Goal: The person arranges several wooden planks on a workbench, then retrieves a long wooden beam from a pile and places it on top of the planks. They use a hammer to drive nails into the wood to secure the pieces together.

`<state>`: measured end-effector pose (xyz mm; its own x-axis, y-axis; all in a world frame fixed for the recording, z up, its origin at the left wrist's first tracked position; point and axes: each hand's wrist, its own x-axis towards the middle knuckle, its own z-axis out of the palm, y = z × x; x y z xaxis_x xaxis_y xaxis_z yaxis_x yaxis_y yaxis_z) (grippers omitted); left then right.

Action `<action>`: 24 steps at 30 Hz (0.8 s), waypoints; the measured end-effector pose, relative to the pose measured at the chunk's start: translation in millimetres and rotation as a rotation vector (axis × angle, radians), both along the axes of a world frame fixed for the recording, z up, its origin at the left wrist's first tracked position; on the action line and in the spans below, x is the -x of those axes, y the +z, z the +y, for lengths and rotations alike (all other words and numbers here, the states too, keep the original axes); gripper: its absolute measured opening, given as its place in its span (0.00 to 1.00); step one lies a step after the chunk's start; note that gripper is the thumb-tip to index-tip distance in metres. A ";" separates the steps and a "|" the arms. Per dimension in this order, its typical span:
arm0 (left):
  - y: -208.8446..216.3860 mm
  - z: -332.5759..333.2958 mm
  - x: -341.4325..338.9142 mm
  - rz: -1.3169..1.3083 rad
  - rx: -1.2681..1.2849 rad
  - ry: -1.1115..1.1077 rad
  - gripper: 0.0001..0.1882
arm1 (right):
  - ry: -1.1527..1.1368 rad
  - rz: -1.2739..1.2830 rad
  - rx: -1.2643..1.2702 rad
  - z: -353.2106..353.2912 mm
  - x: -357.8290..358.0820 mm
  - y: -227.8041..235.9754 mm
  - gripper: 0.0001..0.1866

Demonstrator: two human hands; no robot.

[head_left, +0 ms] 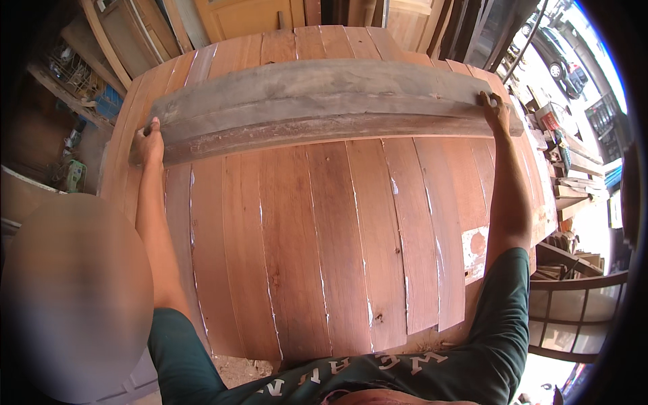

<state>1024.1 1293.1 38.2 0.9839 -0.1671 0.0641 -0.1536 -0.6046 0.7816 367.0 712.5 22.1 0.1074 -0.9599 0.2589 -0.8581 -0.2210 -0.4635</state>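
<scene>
A long, weathered grey wooden beam (pixel 317 91) lies crosswise over the far part of a wide panel of reddish-brown boards (pixel 344 229). White, glue-like streaks run along many of the joints between the boards. My left hand (pixel 150 143) grips the beam's left end, thumb on top and the other fingers partly hidden. At the opposite end, my right hand (pixel 496 113) has its fingers curled over the beam's top edge. Both arms are stretched forward across the boards. The underside of the beam is out of sight.
Wooden doors and frames (pixel 250 17) lean behind the panel. Stacked timber offcuts (pixel 577 175) lie on the right, above a framed glazed panel (pixel 574 314). Cluttered shelving (pixel 74 74) stands at far left. A large blurred rounded shape (pixel 77 297) covers the lower left.
</scene>
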 end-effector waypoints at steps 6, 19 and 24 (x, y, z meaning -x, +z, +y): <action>-4.0 70.6 32.6 -0.314 -0.119 -0.055 0.45 | -0.057 -0.096 0.298 50.2 21.9 10.5 0.45; -193.2 666.1 390.0 -0.384 0.481 0.281 0.11 | 0.471 -0.715 -0.422 255.2 20.7 -3.6 0.34; -299.8 532.9 574.4 0.713 -0.357 0.168 0.33 | 0.787 -0.617 -0.457 366.7 -4.7 55.6 0.31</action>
<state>449.7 1826.1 -261.6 0.7817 0.0949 -0.6163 0.4232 -0.8066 0.4126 371.7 1079.2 77.7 0.7057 -0.6990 0.1158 -0.1455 -0.3029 -0.9418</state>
